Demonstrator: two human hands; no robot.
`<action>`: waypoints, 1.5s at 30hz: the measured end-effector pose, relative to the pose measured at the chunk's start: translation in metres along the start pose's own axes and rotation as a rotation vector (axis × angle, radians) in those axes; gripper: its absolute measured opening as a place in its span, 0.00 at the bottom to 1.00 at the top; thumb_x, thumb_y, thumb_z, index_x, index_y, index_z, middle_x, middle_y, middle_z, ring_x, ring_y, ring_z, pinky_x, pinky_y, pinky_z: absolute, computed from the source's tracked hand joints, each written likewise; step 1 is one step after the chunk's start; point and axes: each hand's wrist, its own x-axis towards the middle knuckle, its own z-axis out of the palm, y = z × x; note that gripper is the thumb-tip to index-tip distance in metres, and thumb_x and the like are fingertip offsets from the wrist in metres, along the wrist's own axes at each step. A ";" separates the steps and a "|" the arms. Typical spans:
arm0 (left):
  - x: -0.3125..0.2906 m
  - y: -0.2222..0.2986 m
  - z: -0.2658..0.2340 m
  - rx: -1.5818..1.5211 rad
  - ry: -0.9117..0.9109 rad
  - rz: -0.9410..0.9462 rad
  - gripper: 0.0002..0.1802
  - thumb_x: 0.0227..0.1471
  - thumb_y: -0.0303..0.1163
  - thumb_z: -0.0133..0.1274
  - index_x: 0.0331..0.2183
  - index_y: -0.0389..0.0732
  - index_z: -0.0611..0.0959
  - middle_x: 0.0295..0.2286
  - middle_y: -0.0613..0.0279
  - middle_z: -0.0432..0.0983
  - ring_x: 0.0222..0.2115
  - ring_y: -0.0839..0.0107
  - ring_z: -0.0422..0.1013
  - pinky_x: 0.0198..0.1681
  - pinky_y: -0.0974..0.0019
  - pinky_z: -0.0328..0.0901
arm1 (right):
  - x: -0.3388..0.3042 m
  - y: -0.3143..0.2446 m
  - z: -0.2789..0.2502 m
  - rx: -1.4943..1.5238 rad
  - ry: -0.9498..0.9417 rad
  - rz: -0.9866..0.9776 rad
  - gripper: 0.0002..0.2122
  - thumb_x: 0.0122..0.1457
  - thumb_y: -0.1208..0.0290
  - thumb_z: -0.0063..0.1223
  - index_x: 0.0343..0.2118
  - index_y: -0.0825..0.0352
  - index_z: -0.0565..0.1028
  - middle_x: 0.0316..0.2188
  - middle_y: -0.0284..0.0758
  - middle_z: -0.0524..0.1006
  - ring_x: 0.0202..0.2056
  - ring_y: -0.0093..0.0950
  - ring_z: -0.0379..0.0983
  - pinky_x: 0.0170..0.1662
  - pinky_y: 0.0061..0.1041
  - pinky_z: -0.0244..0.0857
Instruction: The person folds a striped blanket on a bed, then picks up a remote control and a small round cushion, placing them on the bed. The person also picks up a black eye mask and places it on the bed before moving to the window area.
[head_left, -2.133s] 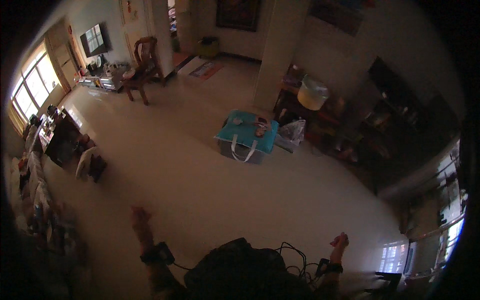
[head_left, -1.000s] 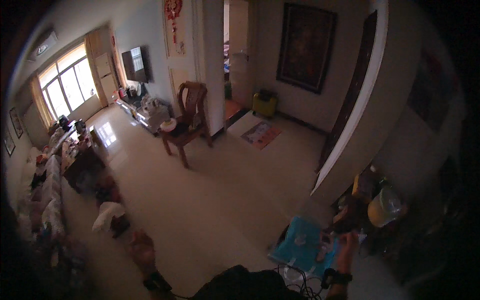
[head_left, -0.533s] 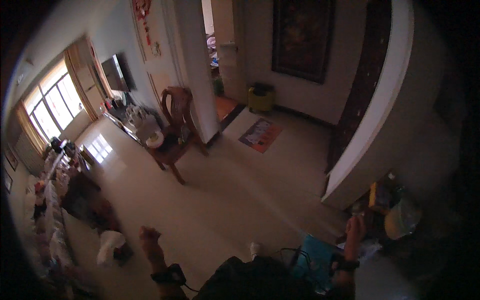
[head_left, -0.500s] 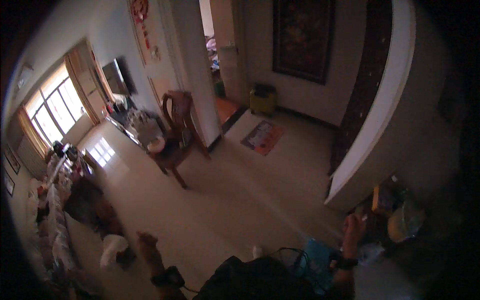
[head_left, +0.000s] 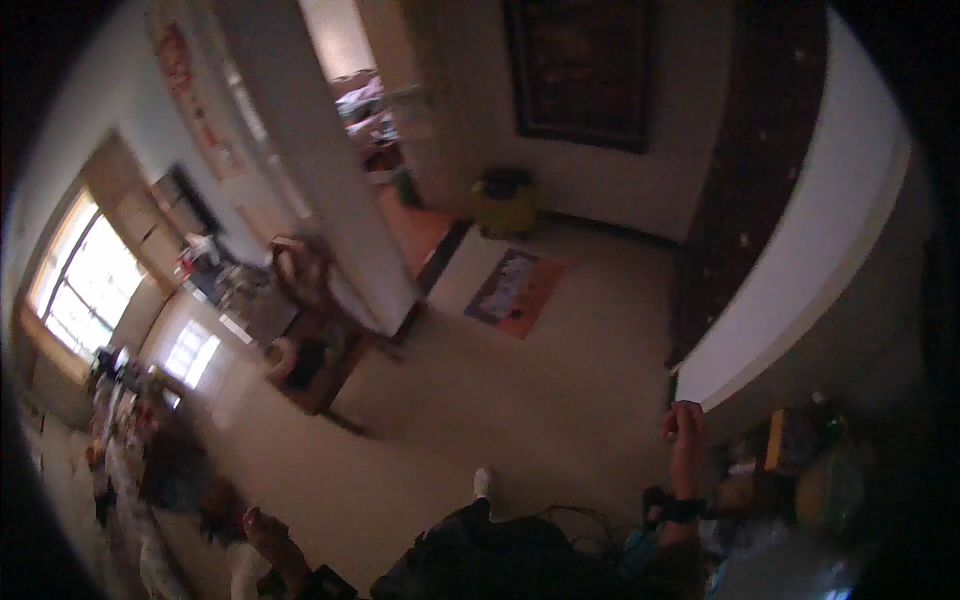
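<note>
My left hand (head_left: pixel 272 542) is low on the left, in front of the sofa side of the room. Its fingers are dim and smeared, so their pose cannot be made out. A dark band circles the left wrist. On the right, my right hand (head_left: pixel 685 425) is raised beside the lower end of a white wall edge, fingers curled in, with no object visible in it. A black strap (head_left: pixel 672 506) sits on that wrist. Between the arms are my dark clothing (head_left: pixel 480 550), a light-coloured foot (head_left: pixel 483 483) on the floor, and thin black cables (head_left: pixel 575 515).
A wooden chair (head_left: pixel 320 350) stands left of centre. A patterned mat (head_left: pixel 515 292) lies before a yellow-green bin-like container (head_left: pixel 505 203). A doorway opens behind the chair. Beside my right arm are a yellow box (head_left: pixel 787 440) and plastic bags. A cluttered sofa (head_left: pixel 125 510) lines the left.
The view has turned and moved forward; the chair appears farther left. My left hand has shifted left and lower, my right hand slightly up. A foot has come forward.
</note>
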 end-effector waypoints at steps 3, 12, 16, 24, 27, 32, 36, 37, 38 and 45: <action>0.067 -0.059 0.107 0.066 -0.153 0.024 0.10 0.55 0.40 0.46 0.33 0.44 0.74 0.20 0.73 0.65 0.19 0.81 0.58 0.19 0.76 0.53 | 0.016 0.004 -0.008 -0.084 0.187 -0.013 0.11 0.63 0.61 0.40 0.33 0.63 0.69 0.22 0.28 0.67 0.25 0.19 0.62 0.33 0.21 0.57; 0.060 -0.127 0.574 0.070 -1.072 0.052 0.10 0.52 0.35 0.50 0.33 0.39 0.76 0.22 0.70 0.66 0.24 0.80 0.61 0.27 0.75 0.57 | 0.128 -0.010 -0.032 -0.890 0.677 -0.312 0.09 0.61 0.65 0.42 0.35 0.65 0.69 0.18 0.30 0.65 0.21 0.23 0.61 0.29 0.26 0.56; -0.004 -0.140 0.713 -0.113 -1.168 -0.232 0.09 0.53 0.33 0.48 0.33 0.38 0.76 0.23 0.68 0.66 0.25 0.78 0.62 0.27 0.74 0.57 | 0.191 0.015 -0.031 -0.399 0.691 -0.124 0.08 0.60 0.66 0.43 0.32 0.65 0.69 0.18 0.31 0.65 0.21 0.23 0.61 0.28 0.25 0.56; -0.068 -0.173 0.885 0.270 -1.078 0.477 0.06 0.54 0.29 0.47 0.32 0.37 0.76 0.25 0.66 0.67 0.25 0.77 0.63 0.29 0.74 0.61 | 0.446 0.060 -0.086 0.173 0.703 -0.129 0.10 0.61 0.65 0.45 0.29 0.66 0.70 0.20 0.32 0.70 0.22 0.20 0.66 0.29 0.23 0.63; -0.059 -0.174 0.978 0.483 -0.969 1.103 0.04 0.53 0.26 0.49 0.31 0.37 0.76 0.26 0.66 0.67 0.26 0.77 0.64 0.30 0.74 0.62 | 0.561 0.065 -0.114 0.207 0.625 -0.066 0.12 0.61 0.62 0.45 0.30 0.66 0.70 0.22 0.31 0.71 0.25 0.21 0.67 0.32 0.23 0.63; -0.110 -0.192 1.097 -0.003 -1.081 -0.014 0.07 0.56 0.31 0.48 0.33 0.38 0.75 0.26 0.66 0.67 0.27 0.77 0.64 0.31 0.74 0.62 | 0.730 0.059 -0.143 0.282 0.601 -0.060 0.13 0.61 0.61 0.47 0.37 0.67 0.73 0.26 0.32 0.74 0.27 0.21 0.71 0.35 0.22 0.66; -0.163 -0.206 1.205 -0.198 -1.519 -0.037 0.09 0.58 0.34 0.47 0.33 0.39 0.75 0.27 0.67 0.68 0.28 0.76 0.65 0.33 0.73 0.63 | 0.830 0.042 -0.156 0.300 0.540 -0.194 0.14 0.63 0.59 0.45 0.40 0.66 0.73 0.32 0.32 0.75 0.32 0.21 0.71 0.36 0.21 0.66; -0.178 -0.213 1.236 -0.228 -1.547 -0.064 0.09 0.58 0.35 0.46 0.34 0.39 0.75 0.29 0.66 0.69 0.29 0.75 0.65 0.34 0.72 0.63 | 0.852 0.038 -0.157 0.300 0.528 -0.243 0.14 0.63 0.59 0.45 0.40 0.66 0.72 0.33 0.32 0.75 0.33 0.21 0.71 0.37 0.21 0.66; -0.194 -0.221 1.268 -0.257 -1.574 -0.092 0.10 0.59 0.36 0.45 0.35 0.39 0.75 0.30 0.65 0.70 0.30 0.75 0.66 0.36 0.72 0.64 | 0.875 0.035 -0.160 0.287 0.529 -0.232 0.14 0.63 0.59 0.44 0.40 0.66 0.72 0.34 0.32 0.75 0.33 0.21 0.71 0.38 0.22 0.66; -0.370 -0.305 1.533 -0.208 -1.969 -0.128 0.13 0.60 0.36 0.43 0.41 0.40 0.75 0.38 0.62 0.70 0.38 0.71 0.67 0.44 0.67 0.63 | 1.026 0.004 -0.200 0.083 0.514 -0.167 0.16 0.65 0.58 0.40 0.41 0.67 0.72 0.34 0.32 0.75 0.36 0.22 0.72 0.42 0.24 0.65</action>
